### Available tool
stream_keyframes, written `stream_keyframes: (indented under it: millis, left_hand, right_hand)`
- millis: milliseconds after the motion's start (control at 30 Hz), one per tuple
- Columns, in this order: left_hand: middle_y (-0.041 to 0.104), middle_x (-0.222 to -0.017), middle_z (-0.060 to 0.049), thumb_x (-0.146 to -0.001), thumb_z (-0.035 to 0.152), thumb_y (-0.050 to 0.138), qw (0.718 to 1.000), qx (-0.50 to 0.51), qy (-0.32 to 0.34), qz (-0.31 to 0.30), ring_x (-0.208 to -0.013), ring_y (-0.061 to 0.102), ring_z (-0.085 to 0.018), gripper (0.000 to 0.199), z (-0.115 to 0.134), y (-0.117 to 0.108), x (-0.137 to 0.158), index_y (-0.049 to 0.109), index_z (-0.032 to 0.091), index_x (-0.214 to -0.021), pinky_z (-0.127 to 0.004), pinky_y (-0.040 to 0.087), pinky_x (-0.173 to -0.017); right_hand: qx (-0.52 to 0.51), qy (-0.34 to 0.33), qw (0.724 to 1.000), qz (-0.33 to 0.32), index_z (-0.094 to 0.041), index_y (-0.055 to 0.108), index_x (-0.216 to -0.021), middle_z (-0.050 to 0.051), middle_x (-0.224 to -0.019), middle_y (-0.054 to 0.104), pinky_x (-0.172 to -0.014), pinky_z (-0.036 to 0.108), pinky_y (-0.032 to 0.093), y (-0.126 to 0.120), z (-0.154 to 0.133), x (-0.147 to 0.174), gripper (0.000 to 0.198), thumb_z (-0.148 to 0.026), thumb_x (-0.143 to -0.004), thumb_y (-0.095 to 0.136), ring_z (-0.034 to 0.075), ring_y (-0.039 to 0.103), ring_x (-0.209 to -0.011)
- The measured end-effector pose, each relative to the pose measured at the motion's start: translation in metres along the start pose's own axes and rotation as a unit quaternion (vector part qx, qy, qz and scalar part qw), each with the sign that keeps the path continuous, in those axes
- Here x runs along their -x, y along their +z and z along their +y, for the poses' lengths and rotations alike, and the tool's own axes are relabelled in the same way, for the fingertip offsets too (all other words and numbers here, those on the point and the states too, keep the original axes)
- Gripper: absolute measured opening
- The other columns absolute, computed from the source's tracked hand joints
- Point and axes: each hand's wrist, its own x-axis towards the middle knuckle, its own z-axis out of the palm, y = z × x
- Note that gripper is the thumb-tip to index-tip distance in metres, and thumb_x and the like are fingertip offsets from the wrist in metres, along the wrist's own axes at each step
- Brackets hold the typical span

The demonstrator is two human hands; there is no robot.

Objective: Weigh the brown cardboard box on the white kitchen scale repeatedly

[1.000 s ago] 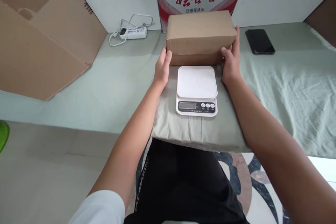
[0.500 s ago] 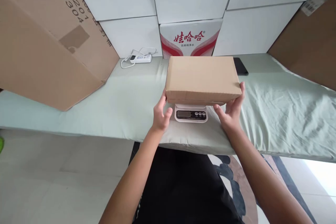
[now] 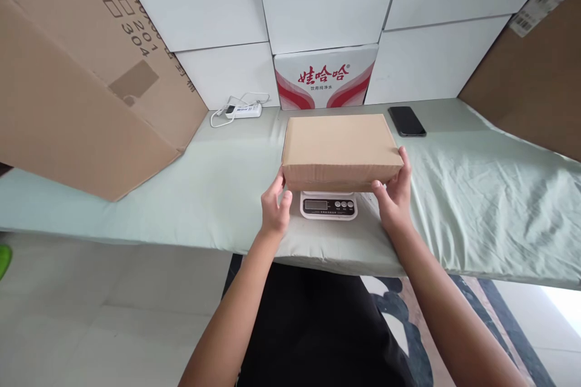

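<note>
A closed brown cardboard box (image 3: 340, 144) is between my two hands, over a white digital kitchen scale (image 3: 328, 205). Its underside hides the scale's platform, so I cannot tell whether it fully rests there. My left hand (image 3: 276, 205) grips the box's near left corner, thumb apart at the front. At the near right corner, my right hand (image 3: 394, 196) holds the box with its fingers along the side and its thumb at the lower front edge. The scale's small display and buttons show in front of the box; no reading is legible.
A black phone (image 3: 407, 121) lies behind the box to the right. A white power strip with a cable (image 3: 244, 110) is at the back left. Large cartons (image 3: 68, 91) flank the cloth-covered surface (image 3: 218, 205). A red-and-white printed carton (image 3: 325, 78) stands behind.
The box has come down and slightly left over the scale, still between both hands. More of the phone now shows. The camera view has tilted a little.
</note>
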Motion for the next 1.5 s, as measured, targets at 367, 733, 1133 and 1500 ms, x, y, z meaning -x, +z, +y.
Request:
stream_keyframes:
  millis: [367,733,1133,1500]
  left_hand:
    - [0.059,-0.176,-0.013,-0.101,0.078,0.056,0.998,0.051,-0.020,0.009,-0.169,0.052,-0.038,0.085,0.006,0.004,-0.001,0.057,0.024,-0.167,-0.055,0.047,-0.141]
    - [0.077,-0.150,-0.016,-0.094,0.088,0.060,0.992,0.100,-0.051,0.055,-0.151,0.068,-0.036,0.077,-0.004,0.014,-0.099,0.073,0.024,-0.136,-0.053,0.053,-0.130]
    - [0.075,-0.156,-0.018,-0.082,0.099,0.062,0.972,0.164,-0.158,0.050,-0.152,0.069,-0.036,0.085,-0.074,0.039,-0.133,0.071,0.026,-0.125,-0.048,0.057,-0.126]
    - [0.075,-0.155,-0.015,-0.075,0.105,0.065,0.978,0.148,-0.144,0.033,-0.162,0.059,-0.040,0.089,-0.093,0.036,-0.140,0.074,0.029,-0.122,-0.058,0.047,-0.137]
  right_hand:
    - [-0.017,0.007,1.000,-0.008,-0.040,0.030,-0.179,0.010,-0.181,0.048,-0.135,0.070,0.045,-0.005,-0.010,-0.003,0.090,-0.071,-0.101,0.063,0.040,0.046,-0.170]
    - [-0.030,-0.078,0.996,0.025,-0.046,0.037,-0.171,0.004,-0.181,0.042,-0.146,0.071,0.028,0.027,0.009,-0.099,0.088,-0.080,-0.093,0.062,0.039,0.038,-0.173]
    - [-0.014,-0.006,1.000,-0.020,-0.044,0.047,-0.162,0.008,-0.163,0.061,-0.134,0.065,0.047,0.046,0.093,-0.131,0.072,-0.085,-0.102,0.044,0.037,0.051,-0.162]
    - [0.001,0.039,0.999,-0.035,-0.044,0.028,-0.176,0.005,-0.177,0.049,-0.141,0.070,0.037,0.048,0.078,-0.127,0.098,-0.091,-0.092,0.050,0.036,0.048,-0.166]
